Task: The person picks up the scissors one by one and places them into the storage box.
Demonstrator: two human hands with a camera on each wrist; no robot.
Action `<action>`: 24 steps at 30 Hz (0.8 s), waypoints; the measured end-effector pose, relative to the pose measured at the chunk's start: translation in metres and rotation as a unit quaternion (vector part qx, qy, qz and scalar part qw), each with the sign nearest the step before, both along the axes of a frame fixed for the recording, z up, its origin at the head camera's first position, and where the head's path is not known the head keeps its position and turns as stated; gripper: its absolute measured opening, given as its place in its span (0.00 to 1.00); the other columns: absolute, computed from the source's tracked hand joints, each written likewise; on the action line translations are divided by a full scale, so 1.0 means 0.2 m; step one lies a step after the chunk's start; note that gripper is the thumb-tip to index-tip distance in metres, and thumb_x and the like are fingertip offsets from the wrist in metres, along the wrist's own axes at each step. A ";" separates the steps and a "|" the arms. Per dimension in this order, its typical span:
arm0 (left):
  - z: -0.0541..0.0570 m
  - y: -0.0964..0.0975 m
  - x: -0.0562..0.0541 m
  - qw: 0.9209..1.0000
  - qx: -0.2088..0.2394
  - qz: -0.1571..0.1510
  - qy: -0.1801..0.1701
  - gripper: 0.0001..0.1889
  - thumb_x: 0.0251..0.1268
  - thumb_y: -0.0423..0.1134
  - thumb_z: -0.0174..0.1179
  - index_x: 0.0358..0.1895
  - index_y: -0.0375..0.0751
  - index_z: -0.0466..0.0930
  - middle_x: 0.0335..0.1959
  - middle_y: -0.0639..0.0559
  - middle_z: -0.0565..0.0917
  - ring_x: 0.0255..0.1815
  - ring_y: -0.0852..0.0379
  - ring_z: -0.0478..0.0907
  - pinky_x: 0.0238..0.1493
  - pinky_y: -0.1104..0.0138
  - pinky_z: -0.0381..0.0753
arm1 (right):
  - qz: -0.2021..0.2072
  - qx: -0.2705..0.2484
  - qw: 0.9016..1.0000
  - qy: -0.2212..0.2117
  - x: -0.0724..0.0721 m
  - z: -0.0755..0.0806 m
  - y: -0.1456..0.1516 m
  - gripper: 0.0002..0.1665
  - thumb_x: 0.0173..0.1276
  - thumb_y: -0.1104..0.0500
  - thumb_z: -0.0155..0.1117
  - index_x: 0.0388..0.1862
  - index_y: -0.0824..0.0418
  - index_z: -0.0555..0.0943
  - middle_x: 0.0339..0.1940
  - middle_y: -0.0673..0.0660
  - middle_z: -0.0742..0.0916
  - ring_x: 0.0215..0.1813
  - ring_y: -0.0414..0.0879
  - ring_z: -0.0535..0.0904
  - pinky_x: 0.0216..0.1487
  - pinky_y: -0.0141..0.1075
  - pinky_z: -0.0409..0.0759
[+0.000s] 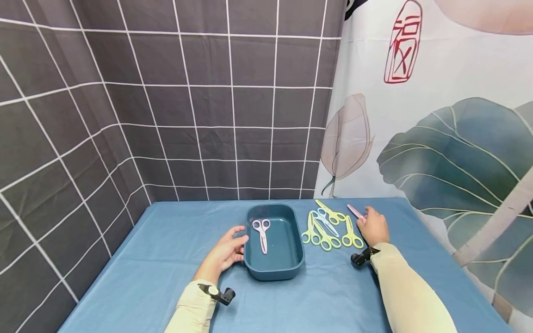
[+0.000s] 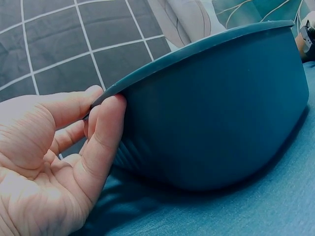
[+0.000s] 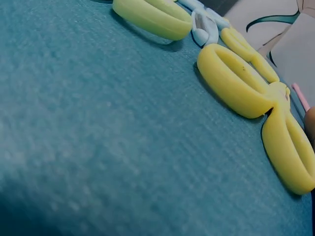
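Note:
My left hand [image 1: 228,249] pinches the left rim of a dark teal plastic basin [image 1: 272,275]; the left wrist view shows the fingers [image 2: 106,123] at its edge. Inside the basin lies a pair of pale pink scissors [image 1: 263,237]. At the right, my right hand [image 1: 374,226] grips pink scissors [image 1: 356,212], their blade end pointing away to the upper left and the handles hidden by the hand. Just left of that hand lie yellow-green scissors [image 1: 350,233]. In the right wrist view only a sliver of the hand [image 3: 310,125] shows.
Between basin and right hand, several yellow-green scissors [image 1: 325,236] and one blue pair [image 1: 326,219] lie close together, some overlapping. A blue cloth [image 1: 187,222] covers the table. Behind it hang a dark grid curtain [image 1: 208,106] and a white printed one [image 1: 358,60].

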State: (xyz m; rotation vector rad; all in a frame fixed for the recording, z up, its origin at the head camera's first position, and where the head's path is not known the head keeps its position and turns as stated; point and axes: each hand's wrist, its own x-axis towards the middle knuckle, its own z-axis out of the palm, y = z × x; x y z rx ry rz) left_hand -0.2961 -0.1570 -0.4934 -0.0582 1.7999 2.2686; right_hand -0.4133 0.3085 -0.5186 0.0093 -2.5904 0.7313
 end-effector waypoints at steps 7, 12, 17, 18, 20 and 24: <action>0.00 0.00 0.00 1.000 -0.004 -0.007 0.003 0.28 0.78 0.34 0.53 0.74 0.39 0.53 0.28 0.51 0.74 0.21 0.64 0.72 0.19 0.73 0.78 | 0.013 0.032 0.999 0.010 0.02 0.01 -0.01 0.25 0.67 0.63 0.57 0.59 0.77 0.76 0.47 0.76 0.83 0.49 0.73 0.77 0.51 0.64 0.73; -0.01 0.00 0.00 1.000 -0.002 -0.007 0.006 0.28 0.78 0.34 0.53 0.74 0.39 0.53 0.27 0.52 0.72 0.21 0.64 0.71 0.19 0.73 0.78 | 0.024 0.037 0.999 0.026 0.04 0.02 -0.02 0.20 0.66 0.65 0.57 0.51 0.77 0.82 0.44 0.74 0.84 0.46 0.70 0.78 0.50 0.62 0.74; -0.01 -0.01 0.00 1.000 0.002 -0.009 0.008 0.28 0.77 0.34 0.54 0.73 0.39 0.54 0.28 0.53 0.72 0.22 0.64 0.70 0.19 0.73 0.78 | 0.031 0.031 0.998 0.037 0.04 0.07 -0.04 0.19 0.66 0.65 0.56 0.50 0.76 0.82 0.43 0.73 0.84 0.45 0.68 0.78 0.50 0.61 0.74; -0.01 -0.01 0.00 1.000 0.003 -0.009 0.009 0.28 0.77 0.34 0.54 0.73 0.39 0.54 0.27 0.53 0.72 0.22 0.64 0.70 0.19 0.73 0.78 | 0.033 0.031 0.998 0.038 0.05 0.09 -0.05 0.19 0.67 0.65 0.56 0.51 0.76 0.82 0.43 0.73 0.84 0.45 0.67 0.78 0.50 0.61 0.74; -0.01 -0.01 0.00 1.000 0.003 -0.010 0.010 0.27 0.77 0.34 0.54 0.73 0.39 0.54 0.27 0.53 0.72 0.22 0.64 0.70 0.19 0.73 0.78 | 0.040 0.030 0.998 0.038 0.05 0.12 -0.08 0.19 0.68 0.65 0.56 0.51 0.76 0.82 0.43 0.72 0.84 0.45 0.67 0.77 0.49 0.61 0.74; -0.02 0.00 0.00 1.000 0.007 -0.007 0.010 0.27 0.77 0.34 0.54 0.72 0.39 0.55 0.26 0.53 0.72 0.22 0.64 0.70 0.19 0.73 0.77 | 0.053 0.028 0.997 0.050 0.04 0.19 -0.16 0.18 0.68 0.64 0.58 0.51 0.73 0.83 0.42 0.70 0.85 0.44 0.65 0.78 0.47 0.59 0.74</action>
